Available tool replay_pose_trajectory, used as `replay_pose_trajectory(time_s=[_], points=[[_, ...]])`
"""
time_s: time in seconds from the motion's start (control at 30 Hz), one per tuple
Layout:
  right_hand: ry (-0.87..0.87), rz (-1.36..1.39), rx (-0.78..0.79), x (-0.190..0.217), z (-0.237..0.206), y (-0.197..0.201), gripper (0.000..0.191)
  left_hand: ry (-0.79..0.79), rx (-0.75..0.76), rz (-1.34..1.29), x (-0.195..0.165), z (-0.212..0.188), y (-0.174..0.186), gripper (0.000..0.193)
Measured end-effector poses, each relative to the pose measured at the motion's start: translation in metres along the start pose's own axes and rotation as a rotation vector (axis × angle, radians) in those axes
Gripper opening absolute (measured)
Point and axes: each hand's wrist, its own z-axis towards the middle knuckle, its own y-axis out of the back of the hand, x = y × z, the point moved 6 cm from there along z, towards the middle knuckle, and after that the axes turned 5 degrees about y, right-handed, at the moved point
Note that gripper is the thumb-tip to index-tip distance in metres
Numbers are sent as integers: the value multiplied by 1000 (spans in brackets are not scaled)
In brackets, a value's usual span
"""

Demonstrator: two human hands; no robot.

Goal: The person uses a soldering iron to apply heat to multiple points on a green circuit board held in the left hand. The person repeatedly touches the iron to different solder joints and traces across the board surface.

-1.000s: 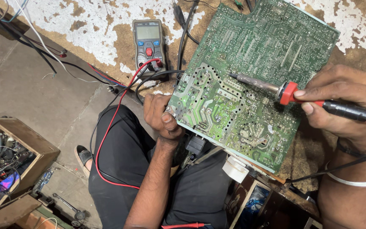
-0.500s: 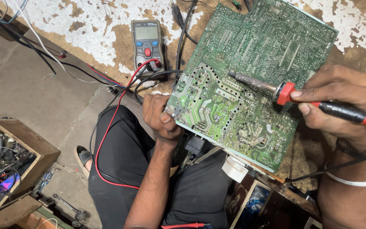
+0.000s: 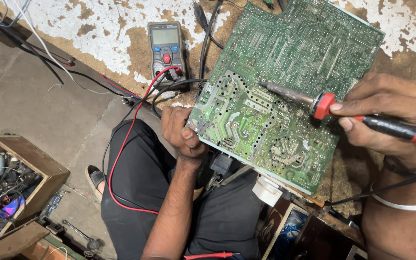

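Observation:
A large green circuit board (image 3: 285, 91) lies solder side up on a worn workbench (image 3: 97, 29), its near edge hanging over my lap. My left hand (image 3: 181, 132) grips the board's near left corner, thumb on top. My right hand (image 3: 391, 118) holds a soldering iron (image 3: 362, 115) with a red and black handle, like a pen. The iron's metal tip rests on the board near its middle left.
A grey multimeter (image 3: 166, 45) with red and black leads lies on the bench left of the board. A wooden box (image 3: 49, 166) of tools and wires stands on the floor at lower left. A red probe (image 3: 213, 255) lies by my legs. Black cables cross the bench.
The iron's tip has crept a little to the left across the board. My left hand keeps its hold on the corner.

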Motion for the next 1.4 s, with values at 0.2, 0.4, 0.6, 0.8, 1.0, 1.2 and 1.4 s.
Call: replay_pose_trajectory(time_s=[0.2, 0.4, 0.6, 0.8, 1.0, 1.2, 1.4], points=[[2, -23, -9, -1, -1, 0, 17, -15, 1, -19, -1, 2, 0, 71], [19, -47, 3, -7, -4, -1, 17, -12, -5, -15, 0, 3, -1, 72], [81, -113, 21, -8, -5, -2, 18, -15, -4, 6, 2, 1, -2, 73], [42, -74, 1, -3, -3, 0, 17, 4, 7, 9, 3, 0, -2, 73], [61, -23, -19, -4, -1, -3, 15, -14, 2, 4, 0, 1, -2, 73], [32, -45, -2, -8, -5, -1, 14, -9, 2, 0, 0, 2, -1, 72], [33, -68, 27, 5, 1, -1, 16, 1, 5, 7, 1, 0, -1, 72]])
